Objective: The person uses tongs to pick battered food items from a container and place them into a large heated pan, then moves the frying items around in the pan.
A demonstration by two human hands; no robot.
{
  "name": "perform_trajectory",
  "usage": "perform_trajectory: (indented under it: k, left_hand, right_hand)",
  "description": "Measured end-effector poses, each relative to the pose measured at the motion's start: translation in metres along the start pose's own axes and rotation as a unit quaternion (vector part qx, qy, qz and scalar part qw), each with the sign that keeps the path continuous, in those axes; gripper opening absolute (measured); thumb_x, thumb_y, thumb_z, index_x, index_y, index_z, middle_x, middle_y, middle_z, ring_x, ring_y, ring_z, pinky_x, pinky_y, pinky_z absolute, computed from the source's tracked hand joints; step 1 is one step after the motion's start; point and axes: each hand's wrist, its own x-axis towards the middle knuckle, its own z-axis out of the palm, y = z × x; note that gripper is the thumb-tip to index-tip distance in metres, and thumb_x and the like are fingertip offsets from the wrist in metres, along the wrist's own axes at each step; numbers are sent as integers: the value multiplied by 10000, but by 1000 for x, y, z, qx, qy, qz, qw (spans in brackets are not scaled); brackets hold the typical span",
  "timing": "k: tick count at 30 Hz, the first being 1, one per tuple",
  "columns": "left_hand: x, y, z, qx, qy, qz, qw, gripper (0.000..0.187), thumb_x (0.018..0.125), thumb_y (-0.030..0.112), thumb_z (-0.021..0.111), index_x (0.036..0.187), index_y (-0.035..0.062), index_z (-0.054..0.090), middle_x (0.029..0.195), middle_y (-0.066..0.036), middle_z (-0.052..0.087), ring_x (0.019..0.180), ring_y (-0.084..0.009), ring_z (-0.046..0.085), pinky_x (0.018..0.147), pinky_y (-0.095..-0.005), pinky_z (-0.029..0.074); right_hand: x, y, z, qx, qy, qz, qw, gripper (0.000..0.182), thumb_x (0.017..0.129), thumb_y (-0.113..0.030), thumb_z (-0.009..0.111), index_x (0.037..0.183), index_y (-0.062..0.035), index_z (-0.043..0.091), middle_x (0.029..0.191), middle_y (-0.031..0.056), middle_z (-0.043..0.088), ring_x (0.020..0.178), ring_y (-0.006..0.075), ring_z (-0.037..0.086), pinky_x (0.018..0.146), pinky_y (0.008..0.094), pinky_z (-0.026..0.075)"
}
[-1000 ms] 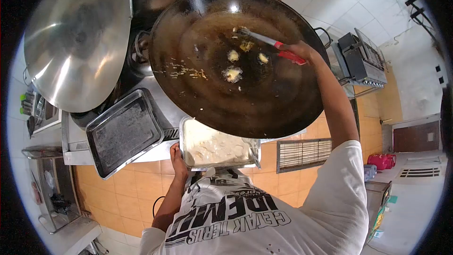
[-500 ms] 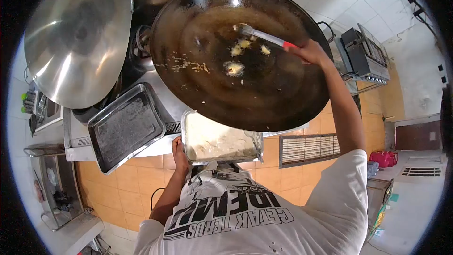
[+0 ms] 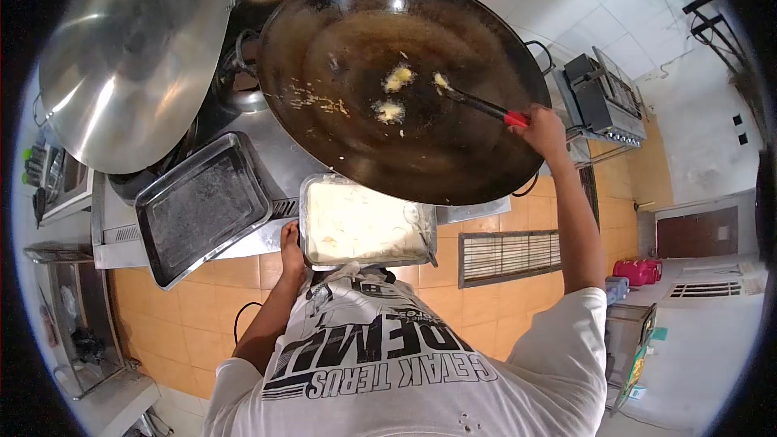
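A wide dark wok point(image 3: 356, 142) holds oil and several pale yellow frying pieces, two of them a battered lump point(image 3: 398, 78) and another lump point(image 3: 390, 112). Over its right side my right hand point(image 3: 545, 131) is closed round the red grip of long tongs point(image 3: 484, 107). The tip of the tongs is right at a small yellow piece point(image 3: 441, 82). Below the wok, a rectangular metal tray point(image 3: 305, 218) is filled with pale batter point(image 3: 364, 222). My left hand point(image 3: 293, 251) is closed at the tray's left edge, its fingers partly hidden. A utensil handle point(image 3: 431, 253) leans out at the tray's right corner.
An oily black tray point(image 3: 206, 202) lies on the steel counter point(image 3: 283, 158) to the left. A large domed metal lid point(image 3: 133, 57) stands beyond it. A black oven point(image 3: 603, 97) is at the right. A floor grate point(image 3: 510, 256) lies in the orange tiles.
My right hand has lowered slightly and turned the tongs, whose tip has moved down and right to the small yellow piece. My left hand stays at the batter tray. The whole view has shifted a little.
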Motion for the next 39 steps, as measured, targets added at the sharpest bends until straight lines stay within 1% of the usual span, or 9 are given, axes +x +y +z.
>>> perform_trajectory:
  k: [2,5,9,12,21,24,27,36,39]
  left_hand:
    - [3,-4,-3,10,1,3,1000,207,973,179,387,1076,66,527,1038,-38,553,975,-136,495,898,-268,366]
    - [-1,4,-1,6,-10,7,1000,211,973,189,392,1078,66,528,1040,-39,555,976,-137,495,898,-267,365]
    - [4,-1,-5,-1,-9,7,1000,209,979,198,392,1066,66,529,1013,-38,564,946,-132,507,876,-262,380]
    - [5,0,-4,-20,-6,8,1000,197,982,194,390,1041,63,526,968,-32,570,900,-124,523,844,-258,403]
    - [8,-3,-3,-21,4,13,1000,177,970,186,424,1043,55,519,1003,-48,561,962,-146,510,897,-275,383]
    - [7,0,-2,-9,9,23,1000,176,965,183,434,1043,54,526,1004,-48,556,979,-153,505,910,-274,375]
    - [11,-7,-6,-38,4,28,999,171,964,185,437,1038,59,527,996,-38,553,975,-147,501,907,-274,373]
    - [10,-8,-4,-40,9,17,999,166,961,176,433,1047,65,521,992,-19,541,956,-128,487,900,-262,359]
    - [15,-16,-7,-33,28,48,998,213,951,244,476,1063,71,530,988,-27,569,930,-136,523,860,-269,407]
  right_hand:
    - [2,-3,16,-44,-25,8,999,341,632,-304,789,898,-114,693,868,111,646,801,315,633,705,419,506]
    - [0,-34,10,-78,-69,4,995,303,672,-336,756,871,-123,677,833,134,654,778,330,646,681,435,531]
    - [6,-30,29,-79,-36,2,996,301,625,-313,787,823,-116,676,839,106,643,784,327,637,676,428,517]
    - [5,-34,20,-82,-69,2,994,270,646,-266,772,851,-126,666,878,102,621,787,327,636,664,431,519]
    - [9,-18,32,-157,23,-111,981,265,673,-70,691,897,-126,560,925,78,550,810,317,621,654,430,510]
    - [8,-21,28,-120,15,-110,987,246,683,-44,660,895,-120,560,923,79,547,812,319,619,657,429,511]
    - [9,-27,20,-136,-42,-94,985,218,770,-66,580,978,-129,587,1033,84,581,852,305,638,667,414,532]
    - [7,-24,14,-118,-29,-90,988,199,748,-91,633,938,-146,612,963,89,612,830,318,643,662,425,526]
    - [15,-12,26,-123,-29,-99,987,169,748,-91,634,909,-139,617,975,93,613,814,320,646,663,427,525]
